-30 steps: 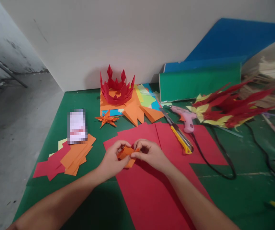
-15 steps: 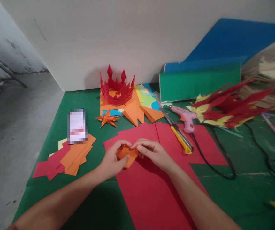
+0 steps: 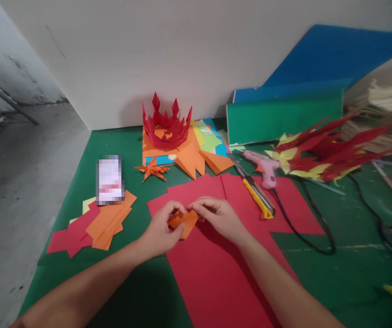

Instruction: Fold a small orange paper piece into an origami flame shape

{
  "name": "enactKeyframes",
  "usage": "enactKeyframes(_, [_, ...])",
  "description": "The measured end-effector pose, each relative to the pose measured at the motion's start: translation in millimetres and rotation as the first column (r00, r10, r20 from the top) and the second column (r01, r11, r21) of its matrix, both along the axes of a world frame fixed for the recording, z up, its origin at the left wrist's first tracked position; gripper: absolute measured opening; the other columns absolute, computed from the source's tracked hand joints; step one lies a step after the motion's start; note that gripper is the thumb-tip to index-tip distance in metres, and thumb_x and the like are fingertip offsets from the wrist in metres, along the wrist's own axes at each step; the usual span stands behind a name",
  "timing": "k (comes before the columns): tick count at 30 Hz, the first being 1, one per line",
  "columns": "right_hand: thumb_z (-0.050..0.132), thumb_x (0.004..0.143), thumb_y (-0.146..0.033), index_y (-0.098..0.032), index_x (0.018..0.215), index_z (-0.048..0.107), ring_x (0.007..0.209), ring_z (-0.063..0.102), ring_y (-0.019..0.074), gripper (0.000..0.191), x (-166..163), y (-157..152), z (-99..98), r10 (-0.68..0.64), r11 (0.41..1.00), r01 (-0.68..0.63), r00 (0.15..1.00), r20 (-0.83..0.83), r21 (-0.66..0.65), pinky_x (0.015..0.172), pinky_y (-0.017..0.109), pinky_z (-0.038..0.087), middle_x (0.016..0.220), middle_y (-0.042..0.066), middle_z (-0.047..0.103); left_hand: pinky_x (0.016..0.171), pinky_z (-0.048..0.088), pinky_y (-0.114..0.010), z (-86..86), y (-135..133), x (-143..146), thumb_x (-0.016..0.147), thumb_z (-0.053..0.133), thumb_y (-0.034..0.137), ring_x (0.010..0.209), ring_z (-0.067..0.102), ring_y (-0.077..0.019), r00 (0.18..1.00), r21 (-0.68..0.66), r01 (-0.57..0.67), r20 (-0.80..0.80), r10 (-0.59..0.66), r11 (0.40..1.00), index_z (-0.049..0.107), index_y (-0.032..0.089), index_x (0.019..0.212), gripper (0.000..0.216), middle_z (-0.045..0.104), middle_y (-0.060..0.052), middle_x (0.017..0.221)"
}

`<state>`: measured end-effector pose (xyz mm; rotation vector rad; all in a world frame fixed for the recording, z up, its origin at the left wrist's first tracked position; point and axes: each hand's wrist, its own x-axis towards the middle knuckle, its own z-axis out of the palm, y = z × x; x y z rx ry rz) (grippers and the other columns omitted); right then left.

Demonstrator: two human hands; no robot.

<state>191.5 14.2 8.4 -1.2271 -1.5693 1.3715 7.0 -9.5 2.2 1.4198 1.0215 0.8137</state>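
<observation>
Red sheets [image 3: 212,273] lay under the hands; box cutter [image 3: 255,193] and glue gun [image 3: 264,166] right, red paper crown [image 3: 166,123] far. Left hand [image 3: 160,230] and right hand [image 3: 216,216], fingers pinched on folded orange paper [image 3: 183,220], met mid-table.

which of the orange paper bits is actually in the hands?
The small folded orange piece, pinched between left hand and right hand over the red sheet. The orange star and orange strips lie untouched on the table.
</observation>
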Motion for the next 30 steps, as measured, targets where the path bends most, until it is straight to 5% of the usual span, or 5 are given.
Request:
enactKeyframes(9, [0.052,0.088,-0.026,-0.023,0.079,0.068,0.075,0.064,0.0190,0.020,-13,-10,-1.0,-0.100,0.945,0.026,0.972,0.212,0.327,0.071,0.032,0.048,0.078,0.004,0.071,0.074,0.043,-0.028,1.2,2,4,0.077,0.061,0.023,0.078,0.055,-0.0153,0.988,0.072,-0.105,-0.102,0.112,0.992,0.049,0.019,0.075,0.013,0.056,0.000,0.075])
enactKeyframes(15, [0.050,0.090,-0.026,-0.024,0.083,0.067,0.077,0.064,0.0204,0.018,-18,-16,-0.2,-0.192,0.901,0.059,0.943,0.274,0.430,0.073,0.034,0.048,0.081,0.005,0.071,0.071,0.044,-0.027,2.6,3,5,0.076,0.060,0.019,0.076,0.055,-0.0145,0.983,0.049,-0.148,-0.106,0.152,0.988,0.050,0.019,0.076,0.010,0.058,0.001,0.076])
enactKeyframes(24, [0.049,0.090,-0.033,-0.022,0.078,0.063,0.072,0.062,0.0183,0.021,-19,-18,0.1,-0.307,0.916,0.237,0.934,0.183,0.325,0.067,0.029,0.046,0.075,0.004,0.068,0.072,0.044,-0.028,2.8,2,4,0.072,0.063,0.017,0.075,0.055,-0.0155,0.988,0.007,-0.132,-0.084,0.133,0.991,0.052,0.019,0.074,0.011,0.058,0.001,0.075])
enactKeyframes(30, [0.049,0.089,-0.042,-0.020,0.085,0.066,0.056,0.054,0.0131,0.028,-13,-11,-0.3,-0.159,0.983,0.153,0.986,0.058,0.097,0.053,0.026,0.043,0.072,0.003,0.063,0.076,0.046,-0.029,-2.1,5,5,0.070,0.063,0.018,0.081,0.057,-0.0156,0.975,-0.024,-0.210,0.067,0.211,0.977,0.053,0.019,0.084,0.017,0.058,-0.001,0.083])
